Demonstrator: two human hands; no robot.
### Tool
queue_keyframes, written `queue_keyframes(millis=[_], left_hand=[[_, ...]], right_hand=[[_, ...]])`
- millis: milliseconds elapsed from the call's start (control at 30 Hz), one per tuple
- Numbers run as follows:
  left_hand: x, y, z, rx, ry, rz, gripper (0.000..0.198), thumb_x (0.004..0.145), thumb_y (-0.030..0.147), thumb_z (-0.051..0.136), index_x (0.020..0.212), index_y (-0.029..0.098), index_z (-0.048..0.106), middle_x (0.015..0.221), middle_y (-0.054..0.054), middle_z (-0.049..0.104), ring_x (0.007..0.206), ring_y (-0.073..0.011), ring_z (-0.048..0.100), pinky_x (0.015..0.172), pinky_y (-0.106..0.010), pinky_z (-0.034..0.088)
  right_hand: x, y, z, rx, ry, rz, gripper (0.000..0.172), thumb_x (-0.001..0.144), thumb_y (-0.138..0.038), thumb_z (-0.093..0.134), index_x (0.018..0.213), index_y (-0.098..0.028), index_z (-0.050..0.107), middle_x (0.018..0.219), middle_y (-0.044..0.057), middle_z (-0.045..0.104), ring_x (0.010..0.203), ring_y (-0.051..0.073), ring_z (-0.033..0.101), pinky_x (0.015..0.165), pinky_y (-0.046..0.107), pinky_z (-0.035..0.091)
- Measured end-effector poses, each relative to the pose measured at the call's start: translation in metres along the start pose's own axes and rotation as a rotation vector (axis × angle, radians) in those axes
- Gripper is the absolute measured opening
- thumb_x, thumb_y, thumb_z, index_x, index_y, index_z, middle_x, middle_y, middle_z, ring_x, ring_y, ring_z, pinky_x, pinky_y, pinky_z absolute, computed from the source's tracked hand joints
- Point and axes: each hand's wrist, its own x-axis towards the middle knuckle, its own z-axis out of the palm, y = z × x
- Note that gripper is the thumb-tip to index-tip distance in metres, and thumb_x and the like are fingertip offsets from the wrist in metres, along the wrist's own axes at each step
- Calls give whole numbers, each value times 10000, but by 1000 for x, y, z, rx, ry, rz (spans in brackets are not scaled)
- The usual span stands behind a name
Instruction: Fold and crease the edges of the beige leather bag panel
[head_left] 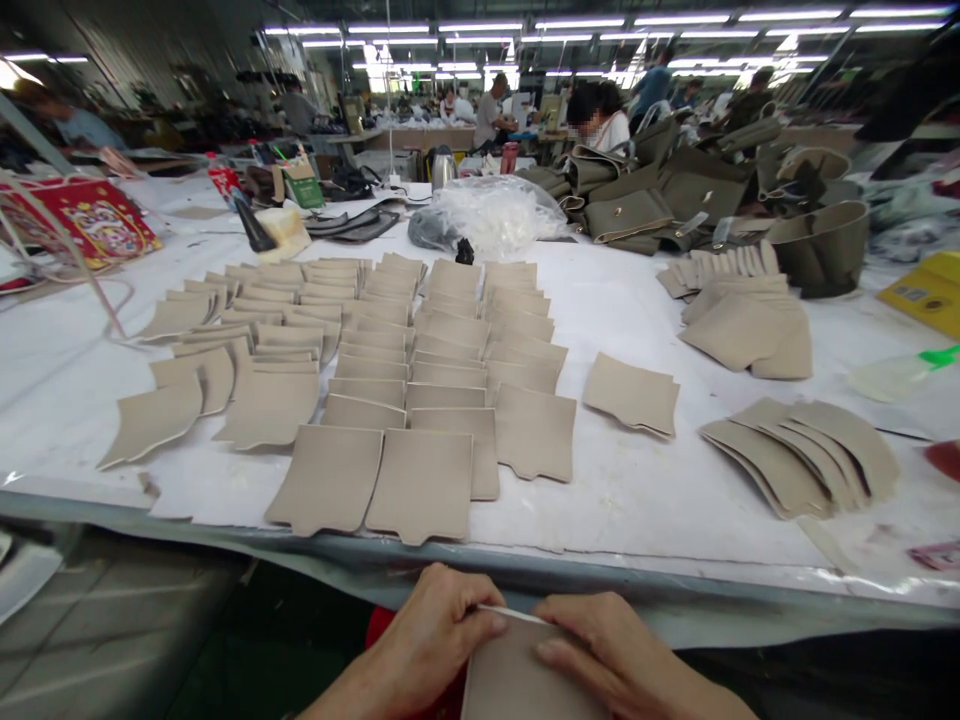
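Note:
At the bottom of the view, in front of the table edge, a beige leather-like panel (525, 672) is held between both hands. My left hand (439, 630) pinches its upper left corner, thumb on the near face. Gripping the upper right part is my right hand (600, 645), its thumb also on the near face. A pale edge shows along the panel's top; its lower part runs out of view. Just beyond the hands, overlapping rows of similar beige panels (420, 480) cover the table. One small group of panels (631, 393) lies apart to their right.
Fanned beige panels (802, 455) and another pile (750, 325) lie on the white-covered table (622, 510) at right. Behind are dark olive bag pieces (675, 190), clear plastic (499, 215) and a dark-handled brush (255, 228). A red box (105, 220) stands left. People work farther back.

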Motion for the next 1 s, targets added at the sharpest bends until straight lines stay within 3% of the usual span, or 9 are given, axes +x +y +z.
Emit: queue_keyframes(millis=[167,300,367,467,533,600,733,833,1000], left_hand=[[2,3,1,-4,9,26,153,785,163,586,805,190,735,734,33,687,726,-142,593,638,-218,335],[-2,4,-4,14,-15,23,217,752,132,592,900,211,729,719,52,638,694,-128,545,627,-220,318],[-3,3,-4,11,-13,-16,253,715,119,606,917,213,725,683,63,594,666,-120,514,597,-219,300],[-4,1,-2,-49,-28,-30,219,693,100,584,834,191,726,673,63,584,673,-113,523,590,-207,309],[-3,0,1,-67,-15,-36,190,692,102,579,788,180,724,653,63,576,658,-108,519,581,-205,311],[-2,-2,5,-57,-1,-45,186,681,108,593,792,178,724,636,67,558,628,-105,499,562,-208,298],[-3,-6,14,-61,14,-49,199,646,92,580,780,170,705,631,63,539,599,-106,473,536,-213,267],[-5,-9,19,-107,35,-54,133,696,111,551,723,163,670,618,46,533,595,-119,485,534,-212,271],[-4,-8,21,-87,27,-46,156,803,167,532,670,177,612,560,43,512,565,-125,503,526,-216,276]], right_hand=[[10,-10,7,-75,-3,10,361,996,-382,353,705,-211,480,701,1,588,657,168,543,613,268,343],[11,-9,8,-38,2,8,371,1003,-384,348,719,-208,507,719,4,604,666,171,553,602,263,349],[9,-10,6,-15,-15,18,326,1004,-359,373,794,-211,575,774,10,640,711,183,587,630,263,370],[8,-13,4,-35,-42,71,167,967,-296,498,1068,-261,626,961,21,690,880,227,628,748,290,400],[8,-15,6,-103,-49,119,247,907,-273,606,1154,-272,602,1040,42,684,960,265,614,791,321,394],[11,-16,9,-152,-43,133,255,859,-243,657,1108,-237,600,1006,53,678,929,270,607,758,319,382],[17,-12,17,-69,15,48,53,854,-158,596,871,-204,576,839,2,653,789,195,599,661,268,340],[18,-7,23,-9,53,19,140,878,-172,553,743,-198,526,761,-11,620,731,170,576,625,255,324],[17,-1,32,37,98,-68,272,983,-305,425,750,-205,524,750,-9,595,693,162,546,634,264,339]])
